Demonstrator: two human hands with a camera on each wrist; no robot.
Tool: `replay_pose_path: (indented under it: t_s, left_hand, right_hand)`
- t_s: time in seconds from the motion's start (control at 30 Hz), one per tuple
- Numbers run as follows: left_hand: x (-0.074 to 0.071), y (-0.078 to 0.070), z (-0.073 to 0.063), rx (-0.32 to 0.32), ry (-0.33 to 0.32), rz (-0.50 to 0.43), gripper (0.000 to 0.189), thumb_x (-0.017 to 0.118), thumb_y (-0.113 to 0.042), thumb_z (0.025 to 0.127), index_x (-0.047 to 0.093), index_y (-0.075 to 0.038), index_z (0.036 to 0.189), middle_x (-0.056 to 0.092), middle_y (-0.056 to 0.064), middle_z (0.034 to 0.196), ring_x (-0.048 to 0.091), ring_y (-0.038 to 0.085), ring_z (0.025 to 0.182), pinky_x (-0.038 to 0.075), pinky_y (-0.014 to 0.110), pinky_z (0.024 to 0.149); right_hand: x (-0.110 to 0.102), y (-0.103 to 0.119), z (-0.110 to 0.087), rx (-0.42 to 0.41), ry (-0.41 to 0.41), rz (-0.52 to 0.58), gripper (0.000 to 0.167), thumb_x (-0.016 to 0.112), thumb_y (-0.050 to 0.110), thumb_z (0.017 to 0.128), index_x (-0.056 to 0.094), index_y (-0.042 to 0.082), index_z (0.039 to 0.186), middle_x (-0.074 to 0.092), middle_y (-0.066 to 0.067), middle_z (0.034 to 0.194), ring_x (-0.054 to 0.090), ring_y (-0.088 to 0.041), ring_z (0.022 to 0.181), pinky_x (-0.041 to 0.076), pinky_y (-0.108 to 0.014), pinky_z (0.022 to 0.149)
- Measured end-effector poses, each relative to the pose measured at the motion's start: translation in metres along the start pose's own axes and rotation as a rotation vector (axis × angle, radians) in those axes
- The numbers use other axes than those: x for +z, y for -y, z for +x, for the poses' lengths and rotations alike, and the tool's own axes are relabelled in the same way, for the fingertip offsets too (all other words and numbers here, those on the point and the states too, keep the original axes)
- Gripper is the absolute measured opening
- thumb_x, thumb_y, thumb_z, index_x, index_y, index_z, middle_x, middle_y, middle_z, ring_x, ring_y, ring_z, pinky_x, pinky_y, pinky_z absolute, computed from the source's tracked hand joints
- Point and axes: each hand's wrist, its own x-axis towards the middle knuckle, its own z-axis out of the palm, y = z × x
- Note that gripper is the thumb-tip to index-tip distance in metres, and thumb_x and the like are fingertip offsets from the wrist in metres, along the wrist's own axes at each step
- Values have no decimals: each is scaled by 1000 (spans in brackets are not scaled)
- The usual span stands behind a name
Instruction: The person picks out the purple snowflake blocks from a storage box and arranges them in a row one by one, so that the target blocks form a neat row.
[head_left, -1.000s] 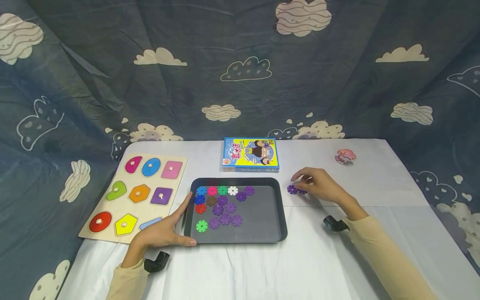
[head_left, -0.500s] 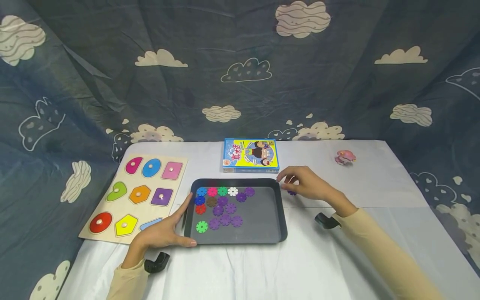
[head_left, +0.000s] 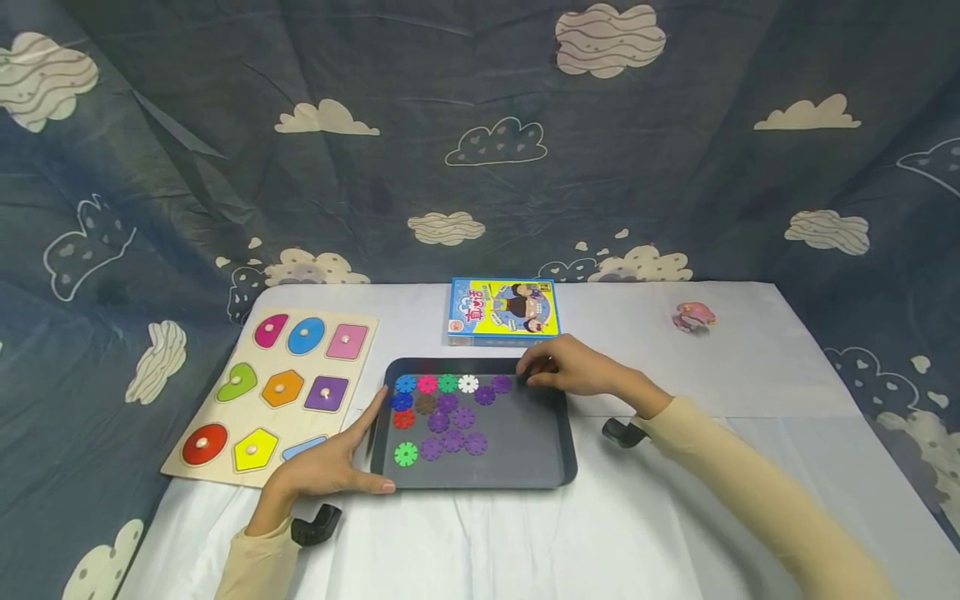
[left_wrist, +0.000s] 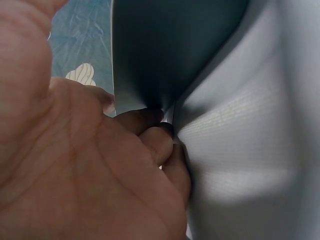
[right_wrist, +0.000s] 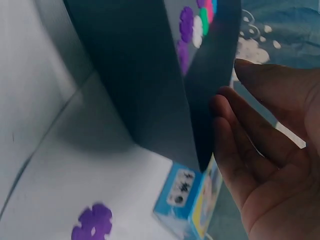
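Note:
In the head view, a dark grey tray (head_left: 525,472) holds colourful notched discs, among them a white one (head_left: 468,384), a bright green one (head_left: 406,454) and several purple ones. My left hand (head_left: 330,467) is spread at its left side: index finger along the left rim, thumb against the front rim. In the left wrist view its other fingers touch the tray's outer wall. My right hand (head_left: 576,367) reaches over the far right corner, fingers bent; whether it holds a disc I cannot tell. A purple notched disc (right_wrist: 93,223) lies on the table outside the tray in the right wrist view.
A wooden shape-puzzle board (head_left: 292,425) with knobbed pieces lies left of the tray. Behind the tray stands a blue and yellow card box (head_left: 504,310). A small pink toy figure (head_left: 693,316) sits at the back right of the white-covered table, before a cloud-print cloth (head_left: 480,67).
My right hand has moved left, from the purple discs on the table to above the tray's far right corner. The left hand and the discs in the tray have stayed put.

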Motion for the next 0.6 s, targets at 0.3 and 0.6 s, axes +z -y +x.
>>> replay_pose_path:
  t_s: [0.3,0.6]
  left_hand:
    - [0,0,3,-2,2,5,132,90,-38,72,-7,-34,161,-6,7,170,5,42,154,13,67,121]
    - [0,-1,-1,-6,2,-4,132,90,-36,72,-8,-34,161,-6,8,170,5,44,154,13,69,119]
  right_hand:
    - [15,1,17,-44,86,-68,26,71,8,92,72,5,117,74,-7,109,64,-10,87,57,-28,81]
    - [28,5,23,-29,102,-153,29,71,8,91,71,6,120,73,-7,116,64,-11,89,56,-26,82]
